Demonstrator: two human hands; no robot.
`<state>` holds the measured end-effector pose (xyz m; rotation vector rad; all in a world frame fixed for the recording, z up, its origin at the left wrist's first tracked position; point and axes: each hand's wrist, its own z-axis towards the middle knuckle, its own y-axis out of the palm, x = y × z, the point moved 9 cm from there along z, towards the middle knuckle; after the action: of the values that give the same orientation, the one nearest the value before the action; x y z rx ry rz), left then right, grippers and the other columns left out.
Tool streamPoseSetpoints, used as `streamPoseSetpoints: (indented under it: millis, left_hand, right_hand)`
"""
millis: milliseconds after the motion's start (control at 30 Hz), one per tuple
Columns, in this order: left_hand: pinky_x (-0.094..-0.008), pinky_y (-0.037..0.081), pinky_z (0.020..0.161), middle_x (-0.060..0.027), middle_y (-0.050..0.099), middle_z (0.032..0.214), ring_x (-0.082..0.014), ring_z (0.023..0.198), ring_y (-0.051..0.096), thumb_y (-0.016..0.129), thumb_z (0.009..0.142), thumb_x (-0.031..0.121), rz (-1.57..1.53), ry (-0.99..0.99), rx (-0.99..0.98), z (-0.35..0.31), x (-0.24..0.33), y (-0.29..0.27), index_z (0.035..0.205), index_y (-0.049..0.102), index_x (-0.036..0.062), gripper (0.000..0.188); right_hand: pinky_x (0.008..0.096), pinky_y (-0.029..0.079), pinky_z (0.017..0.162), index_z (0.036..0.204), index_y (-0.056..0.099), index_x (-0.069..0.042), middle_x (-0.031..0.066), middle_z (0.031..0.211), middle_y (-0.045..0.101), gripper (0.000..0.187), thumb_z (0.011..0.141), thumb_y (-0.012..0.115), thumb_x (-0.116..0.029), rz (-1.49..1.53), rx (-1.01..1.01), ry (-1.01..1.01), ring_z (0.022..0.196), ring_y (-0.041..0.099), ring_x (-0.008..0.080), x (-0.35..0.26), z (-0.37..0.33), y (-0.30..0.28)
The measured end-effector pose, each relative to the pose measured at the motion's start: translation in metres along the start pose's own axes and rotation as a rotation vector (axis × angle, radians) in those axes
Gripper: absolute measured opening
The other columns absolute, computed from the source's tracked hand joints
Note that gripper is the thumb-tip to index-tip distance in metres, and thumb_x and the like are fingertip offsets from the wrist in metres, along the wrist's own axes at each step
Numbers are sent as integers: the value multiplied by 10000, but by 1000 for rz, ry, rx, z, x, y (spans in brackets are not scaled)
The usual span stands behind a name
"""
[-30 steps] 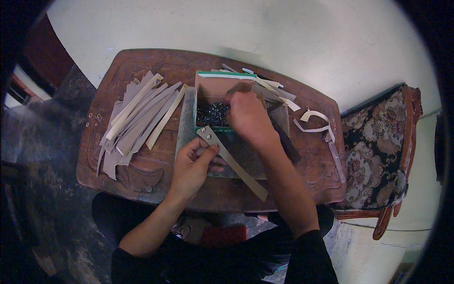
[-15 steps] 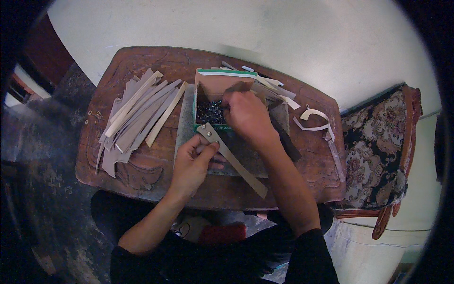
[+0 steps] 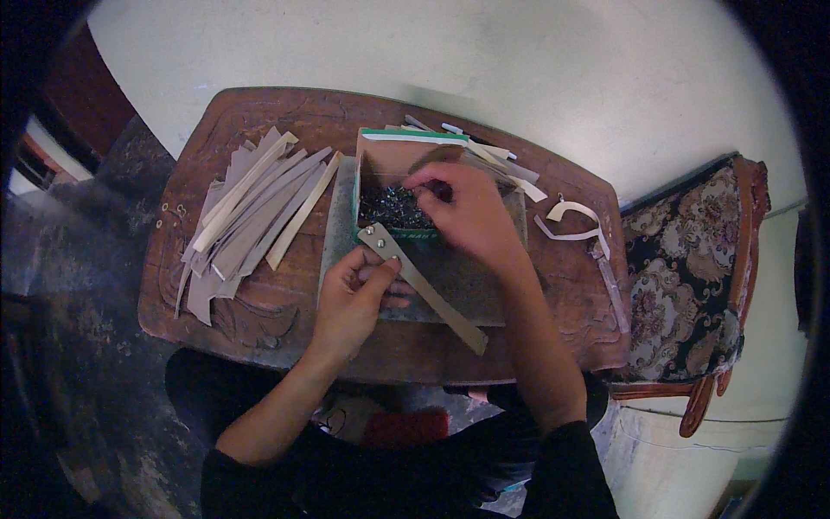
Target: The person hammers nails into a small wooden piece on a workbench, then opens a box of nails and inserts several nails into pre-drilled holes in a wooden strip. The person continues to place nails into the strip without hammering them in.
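My left hand [image 3: 353,298] pinches a narrow grey-beige strip [image 3: 432,298] between thumb and fingers. Two round silvery metal fasteners sit at the strip's upper end, and its free end slants down to the right. Behind it stands an open cardboard box [image 3: 356,195] with a green-edged lid raised at the back. Many small shiny dark metal pieces [image 3: 393,208] lie inside the box. My right hand [image 3: 465,208] reaches over the box's right side, its thumb and forefinger apart just above the pieces. Nothing shows between those fingers, though the other fingertips are partly hidden.
A loose pile of grey and cream strips [image 3: 251,208] lies on the left of the carved wooden table [image 3: 328,108]. More strips [image 3: 510,169] lie behind the box. Curled cream scraps [image 3: 579,212] rest at the right. A patterned upholstered chair [image 3: 683,277] stands beside the table.
My right hand has shifted slightly right and turned, its thumb and forefinger now spread over the metal pieces. My left hand and the strip have hardly moved.
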<state>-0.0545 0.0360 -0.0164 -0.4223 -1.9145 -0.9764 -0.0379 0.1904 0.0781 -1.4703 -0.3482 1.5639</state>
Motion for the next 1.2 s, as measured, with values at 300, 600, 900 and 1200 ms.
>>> streamPoseSetpoints:
  millis: [300, 600, 900, 1200]
  left_hand:
    - [-287, 572, 682, -112, 686, 958, -207, 825, 703, 570, 987, 147, -24, 9, -19, -5, 6, 9, 1019, 564, 15, 136]
    - [-295, 582, 728, -106, 671, 941, -188, 844, 689, 591, 961, 76, 30, 43, 2, -8, 16, 8, 1045, 544, -2, 123]
    - [-281, 579, 789, -109, 669, 1007, -139, 902, 657, 637, 922, 23, 4, 110, -24, -9, 20, 10, 1092, 581, -33, 188]
    - [-280, 576, 812, -101, 666, 1025, -141, 936, 654, 641, 924, 29, 18, 139, -21, -10, 22, 11, 1076, 605, -42, 172]
  right_hand:
    - [237, 481, 787, 1006, 667, -33, 15, 936, 685, 123, 888, 662, -67, 602, -54, 303, 853, 605, 76, -14, -70, -12]
    - [262, 488, 817, 1000, 677, -23, 27, 956, 685, 138, 866, 689, -54, 714, -42, 382, 896, 617, 96, -11, -97, 6]
    - [272, 474, 824, 979, 696, -19, 44, 946, 668, 130, 853, 692, -49, 669, -10, 295, 923, 617, 123, -4, -100, 13]
    - [278, 468, 816, 984, 701, -20, 52, 951, 645, 142, 848, 699, -62, 662, -19, 297, 916, 612, 141, -3, -99, 14]
